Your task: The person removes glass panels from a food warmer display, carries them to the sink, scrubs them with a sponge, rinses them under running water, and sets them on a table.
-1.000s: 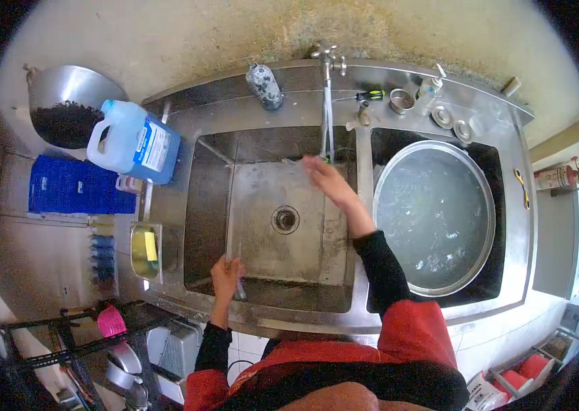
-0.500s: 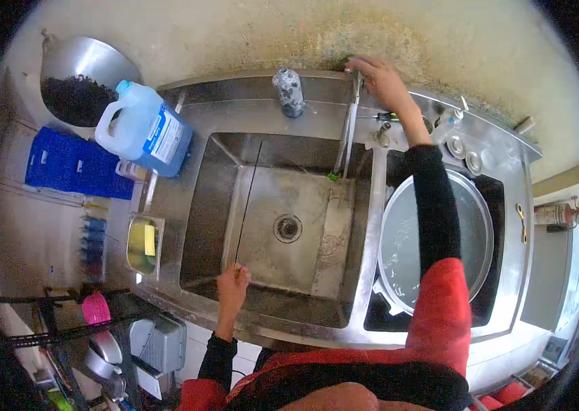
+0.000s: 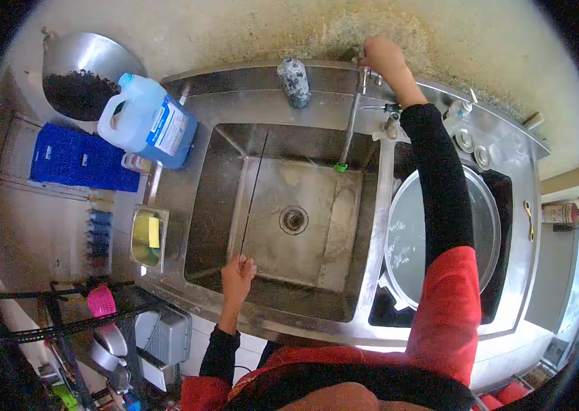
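My left hand (image 3: 238,276) is closed in a pinch on the lower end of a long, thin dark rod (image 3: 254,192). The rod stretches away over the left part of the steel sink (image 3: 272,264), above its drain (image 3: 293,220). At the back wall, my right hand (image 3: 385,60) has its fingers curled at the top of the tap (image 3: 352,130), around its handle, which they partly hide. The tap's spout, with a green tip (image 3: 341,167), points into the sink. I cannot make out any running water.
A blue-liquid jug (image 3: 156,123) and a grey-stained bottle (image 3: 293,83) stand behind the sink. To the right, a large round pot (image 3: 409,212) of cloudy liquid sits in the other basin. A small tray (image 3: 137,236) with a yellow sponge (image 3: 154,233) lies left.
My right hand's fingers have gone from stretched out over the tap to curled at its handle. The spout looked doubled and now shows single. My left hand keeps the rod, and the view shifted slightly.
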`<action>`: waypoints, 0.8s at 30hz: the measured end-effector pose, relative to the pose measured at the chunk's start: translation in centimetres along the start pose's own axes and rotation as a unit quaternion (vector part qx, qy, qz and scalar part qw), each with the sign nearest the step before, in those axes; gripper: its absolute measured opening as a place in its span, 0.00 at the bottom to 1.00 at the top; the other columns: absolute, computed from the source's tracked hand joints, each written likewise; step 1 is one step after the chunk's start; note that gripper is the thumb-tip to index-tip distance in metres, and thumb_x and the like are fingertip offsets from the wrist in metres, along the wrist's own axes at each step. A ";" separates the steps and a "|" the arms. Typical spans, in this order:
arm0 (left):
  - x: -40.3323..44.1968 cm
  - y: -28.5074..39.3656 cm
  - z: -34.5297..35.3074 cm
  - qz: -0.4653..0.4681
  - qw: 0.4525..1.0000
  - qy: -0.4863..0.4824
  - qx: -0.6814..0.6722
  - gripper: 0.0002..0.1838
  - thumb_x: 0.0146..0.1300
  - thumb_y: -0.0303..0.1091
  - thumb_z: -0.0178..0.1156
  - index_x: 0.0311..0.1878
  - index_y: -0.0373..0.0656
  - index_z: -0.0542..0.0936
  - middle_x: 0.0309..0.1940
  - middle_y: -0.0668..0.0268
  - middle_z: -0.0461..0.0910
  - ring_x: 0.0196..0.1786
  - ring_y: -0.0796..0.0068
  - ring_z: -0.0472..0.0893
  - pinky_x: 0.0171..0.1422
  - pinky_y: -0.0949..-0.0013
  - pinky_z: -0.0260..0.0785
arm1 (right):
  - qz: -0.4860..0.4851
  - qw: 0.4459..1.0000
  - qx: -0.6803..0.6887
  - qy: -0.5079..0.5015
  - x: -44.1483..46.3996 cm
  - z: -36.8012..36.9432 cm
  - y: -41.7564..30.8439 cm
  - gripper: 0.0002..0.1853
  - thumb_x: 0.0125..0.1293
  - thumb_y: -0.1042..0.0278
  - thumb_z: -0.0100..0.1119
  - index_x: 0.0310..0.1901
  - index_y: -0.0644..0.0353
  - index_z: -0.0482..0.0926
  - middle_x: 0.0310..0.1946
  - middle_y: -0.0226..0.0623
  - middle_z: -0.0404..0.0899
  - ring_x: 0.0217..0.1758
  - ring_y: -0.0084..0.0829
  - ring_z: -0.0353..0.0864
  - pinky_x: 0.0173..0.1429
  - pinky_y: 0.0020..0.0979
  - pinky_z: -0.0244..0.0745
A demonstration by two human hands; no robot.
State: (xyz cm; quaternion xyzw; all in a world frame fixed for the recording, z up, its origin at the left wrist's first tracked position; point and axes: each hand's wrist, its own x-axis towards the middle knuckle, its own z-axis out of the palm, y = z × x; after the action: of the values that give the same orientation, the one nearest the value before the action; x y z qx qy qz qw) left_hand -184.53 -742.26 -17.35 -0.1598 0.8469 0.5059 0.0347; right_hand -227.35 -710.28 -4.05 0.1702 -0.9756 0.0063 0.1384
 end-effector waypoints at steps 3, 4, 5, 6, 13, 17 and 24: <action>1.1 -2.6 -0.4 -0.023 0.994 -0.020 -0.107 0.10 0.61 0.30 0.50 0.26 0.37 0.66 0.19 0.67 0.72 0.22 0.82 0.72 0.25 0.78 0.67 | 0.094 0.987 0.020 0.132 -3.7 1.2 -2.2 0.22 0.46 0.58 0.63 0.43 0.56 0.73 0.37 0.45 0.74 0.43 0.45 0.74 0.39 0.44 0.71; 1.3 -1.7 -0.8 -0.025 0.994 -0.025 -0.106 0.10 0.61 0.30 0.50 0.26 0.37 0.66 0.19 0.67 0.72 0.22 0.82 0.72 0.25 0.78 0.67 | 0.122 0.972 0.078 0.185 -6.1 0.9 -4.2 0.23 0.48 0.59 0.62 0.46 0.56 0.71 0.40 0.47 0.71 0.46 0.46 0.72 0.41 0.43 0.71; 1.6 0.0 -1.1 -0.060 0.990 -0.025 -0.123 0.10 0.61 0.30 0.50 0.26 0.37 0.66 0.19 0.66 0.73 0.22 0.80 0.73 0.25 0.77 0.68 | 0.147 0.950 0.135 0.238 -8.7 0.4 -6.2 0.25 0.49 0.60 0.62 0.49 0.56 0.68 0.43 0.48 0.69 0.49 0.46 0.69 0.43 0.41 0.70; 2.1 1.0 -1.3 -0.094 0.985 -0.024 -0.140 0.09 0.61 0.31 0.51 0.26 0.38 0.66 0.20 0.65 0.74 0.23 0.79 0.75 0.25 0.76 0.69 | 0.111 0.918 0.259 0.278 -11.3 3.7 -7.7 0.25 0.52 0.62 0.59 0.52 0.57 0.65 0.45 0.49 0.67 0.50 0.44 0.68 0.48 0.39 0.67; 4.9 3.9 -3.2 -0.160 0.974 -0.073 -0.144 0.06 0.58 0.25 0.51 0.26 0.39 0.67 0.21 0.59 0.75 0.23 0.74 0.77 0.25 0.72 0.72 | 0.583 0.566 0.555 -0.179 -38.0 31.0 -21.4 0.20 0.63 0.51 0.42 0.46 0.60 0.68 0.42 0.36 0.70 0.43 0.31 0.69 0.46 0.32 0.62; 6.2 2.9 -4.6 -0.161 0.953 -0.112 -0.231 0.10 0.59 0.28 0.53 0.24 0.41 0.65 0.17 0.69 0.66 0.20 0.80 0.70 0.20 0.77 0.63 | 0.602 0.450 0.609 -0.254 -43.2 29.8 -21.9 0.19 0.65 0.50 0.37 0.33 0.60 0.69 0.27 0.35 0.70 0.28 0.29 0.68 0.33 0.31 0.62; 6.7 6.1 -7.5 -0.143 0.977 -0.077 -0.136 0.11 0.56 0.32 0.57 0.24 0.42 0.66 0.17 0.64 0.71 0.20 0.74 0.75 0.24 0.70 0.73 | 0.536 0.372 0.701 -0.288 -42.6 25.8 -23.6 0.23 0.67 0.49 0.34 0.19 0.56 0.62 0.10 0.30 0.60 0.09 0.25 0.54 0.16 0.27 0.52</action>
State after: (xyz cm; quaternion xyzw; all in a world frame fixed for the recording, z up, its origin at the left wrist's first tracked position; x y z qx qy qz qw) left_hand -191.96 -747.71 -10.01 -0.2430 0.7336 0.6169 0.1492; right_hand -187.87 -719.95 -41.29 -0.3605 -0.4898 0.7114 -0.3523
